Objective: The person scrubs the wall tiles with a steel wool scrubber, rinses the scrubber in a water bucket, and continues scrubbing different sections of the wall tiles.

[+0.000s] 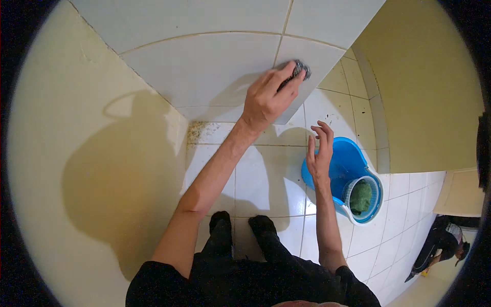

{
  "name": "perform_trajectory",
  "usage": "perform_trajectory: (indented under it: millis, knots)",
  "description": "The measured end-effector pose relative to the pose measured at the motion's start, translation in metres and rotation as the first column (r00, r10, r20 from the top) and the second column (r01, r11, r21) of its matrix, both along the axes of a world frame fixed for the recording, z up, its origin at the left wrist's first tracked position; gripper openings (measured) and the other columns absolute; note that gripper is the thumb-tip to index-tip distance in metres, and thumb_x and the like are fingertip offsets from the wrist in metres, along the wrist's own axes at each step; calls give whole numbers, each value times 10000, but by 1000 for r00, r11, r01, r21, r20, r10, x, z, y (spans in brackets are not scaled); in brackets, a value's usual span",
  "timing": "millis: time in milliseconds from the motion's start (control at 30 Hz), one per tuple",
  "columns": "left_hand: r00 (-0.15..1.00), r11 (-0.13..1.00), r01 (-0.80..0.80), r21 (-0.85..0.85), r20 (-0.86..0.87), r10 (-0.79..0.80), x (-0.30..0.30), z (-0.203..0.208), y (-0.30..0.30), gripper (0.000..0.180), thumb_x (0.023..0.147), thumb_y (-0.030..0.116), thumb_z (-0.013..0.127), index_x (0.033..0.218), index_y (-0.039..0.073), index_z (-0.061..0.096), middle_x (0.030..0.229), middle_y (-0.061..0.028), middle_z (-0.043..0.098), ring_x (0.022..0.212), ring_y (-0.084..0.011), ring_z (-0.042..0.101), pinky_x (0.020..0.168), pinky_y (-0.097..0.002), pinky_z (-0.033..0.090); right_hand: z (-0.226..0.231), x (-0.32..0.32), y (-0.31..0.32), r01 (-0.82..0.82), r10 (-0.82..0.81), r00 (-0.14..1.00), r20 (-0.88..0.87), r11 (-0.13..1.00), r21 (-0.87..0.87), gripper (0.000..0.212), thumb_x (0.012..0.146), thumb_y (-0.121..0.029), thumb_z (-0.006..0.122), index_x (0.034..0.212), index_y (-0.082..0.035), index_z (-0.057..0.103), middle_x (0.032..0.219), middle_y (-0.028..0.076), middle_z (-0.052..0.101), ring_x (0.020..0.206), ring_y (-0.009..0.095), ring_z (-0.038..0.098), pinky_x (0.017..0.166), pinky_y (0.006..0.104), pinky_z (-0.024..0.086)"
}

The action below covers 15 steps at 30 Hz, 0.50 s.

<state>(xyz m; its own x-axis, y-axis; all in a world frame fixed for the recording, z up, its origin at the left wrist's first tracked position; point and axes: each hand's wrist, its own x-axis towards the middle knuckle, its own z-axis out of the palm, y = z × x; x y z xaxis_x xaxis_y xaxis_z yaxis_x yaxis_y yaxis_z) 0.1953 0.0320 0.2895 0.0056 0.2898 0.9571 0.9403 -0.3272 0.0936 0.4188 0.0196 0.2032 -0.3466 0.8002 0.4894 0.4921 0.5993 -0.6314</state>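
Note:
My left hand [268, 97] reaches up and forward, its fingers closed round a metal scouring pad [303, 69]. The pad is dark and silvery, and it is pressed to the white tiled wall [204, 66] near that wall's right edge. Lower and to the right, my right hand [320, 156] hangs in the air with nothing in it, its fingers apart and slightly bent. It shows in front of the left rim of a blue mop bucket [345, 148] on the floor. In the bucket's white wringer basket [378, 192] lies a green cloth or pad [360, 197].
A yellowish wall [51, 153] rises close on my left, with my shadow on it. Dark specks stain a tile strip [204, 132] at the foot of the tiled wall. Another yellow wall [424, 92] stands to the right. Farther off at the lower right, another person [442, 243] bends down.

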Motion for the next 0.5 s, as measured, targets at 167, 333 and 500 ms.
perform_trajectory:
  millis: [167,333,500]
  knots:
    - [1000,989,-7,145,-17,9,-7,42,8,344,709,-18,754,1044,57,741,1043,-75,647,795,-204,628,679,-298,551,-1,-1,-2,22,-22,1000,-2,1000,-19,279,909,-24,588,1186,-29,611,1366,189,493,1169,356,546,991,438,468]
    - [996,992,28,123,79,-38,1,40,2,367,707,-18,758,1054,99,739,1051,-61,628,788,-227,619,669,-313,544,-1,0,0,33,-33,999,-10,999,-12,279,906,-17,584,1183,-25,613,1368,185,492,1166,351,547,986,433,470]
    - [986,996,80,34,144,-84,-2,27,2,347,721,11,786,1041,140,751,991,-34,678,819,-211,629,715,-316,539,-2,0,0,20,-20,1000,-9,999,-31,277,907,-17,582,1182,-23,615,1374,185,485,1164,347,549,989,431,468]
